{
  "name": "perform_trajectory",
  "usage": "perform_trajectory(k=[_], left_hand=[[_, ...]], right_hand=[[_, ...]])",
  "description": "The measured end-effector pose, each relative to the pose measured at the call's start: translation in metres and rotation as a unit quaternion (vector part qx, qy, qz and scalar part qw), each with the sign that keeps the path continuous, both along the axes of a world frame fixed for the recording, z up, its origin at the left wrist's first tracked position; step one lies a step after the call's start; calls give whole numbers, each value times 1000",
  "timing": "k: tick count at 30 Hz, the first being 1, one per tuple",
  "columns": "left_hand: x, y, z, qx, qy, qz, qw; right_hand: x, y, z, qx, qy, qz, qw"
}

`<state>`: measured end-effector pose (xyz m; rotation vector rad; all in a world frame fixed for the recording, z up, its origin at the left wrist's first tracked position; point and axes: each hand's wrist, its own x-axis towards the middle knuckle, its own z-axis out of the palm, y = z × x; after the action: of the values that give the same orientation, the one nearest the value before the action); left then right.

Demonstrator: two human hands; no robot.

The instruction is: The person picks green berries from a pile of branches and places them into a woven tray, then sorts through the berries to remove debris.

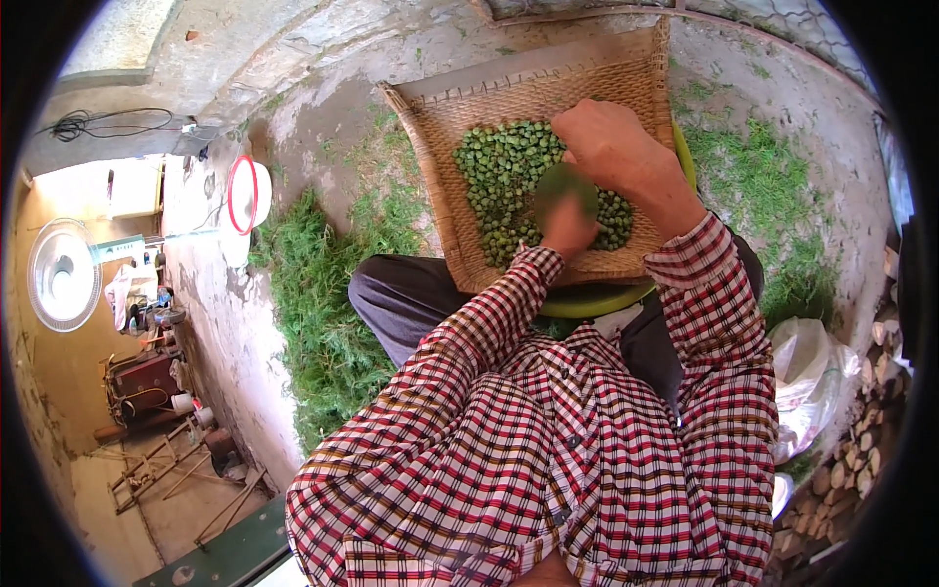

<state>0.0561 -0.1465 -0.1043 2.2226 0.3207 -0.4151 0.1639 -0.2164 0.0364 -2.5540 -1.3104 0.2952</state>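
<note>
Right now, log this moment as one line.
left hand: holds green leaf | right hand: over green pieces | woven tray: on lap

Woven cane tray (460, 127): rough, matt. Green seeds (499, 176): matt, pebbly. Basin (587, 301) beneath: smooth green plastic. Shirt sleeve (469, 333): checked cloth. Right, white sack (812, 372): glossy plastic.

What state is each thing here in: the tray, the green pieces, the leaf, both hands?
Woven tray: on the lap, over a green basin.
Green pieces: heaped loose in the tray.
Green leaf: blurred, pinched in the left hand.
Right hand: curled, at the leaf's top edge.
White bag: crumpled, on the ground.
</note>
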Motion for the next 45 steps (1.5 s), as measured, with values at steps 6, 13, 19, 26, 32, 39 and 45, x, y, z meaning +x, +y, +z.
perform_trajectory(k=[6, 13, 19, 26, 32, 39, 45], left_hand=[[-6, -21, -22, -2, -38, -92, 995], [-9, 75, -22, 31, -12, 33, 999], [-16, 74, -41, 69, -34, -71, 995], [-13, 45, -53, 166, -4, -88, 982], [-7, 38, -62, 203, -11, -91, 975], [-8, 56, -67, 137, 38, -80, 987], [-11, 77, -41, -222, 152, 178, 947]], right_hand=[[1, 1, -4, -3, -3, -11, 1000], [4, -6, 4, 2, -1, -14, 1000], [3, -2, 0, -7, 2, -17, 1000], [2, -6, -2, 65, -32, -2, 997], [3, -4, -2, 58, -22, -17, 998], [2, -6, 5, 40, -9, -19, 999], [2, -5, 8, 7, -5, -27, 1000]])
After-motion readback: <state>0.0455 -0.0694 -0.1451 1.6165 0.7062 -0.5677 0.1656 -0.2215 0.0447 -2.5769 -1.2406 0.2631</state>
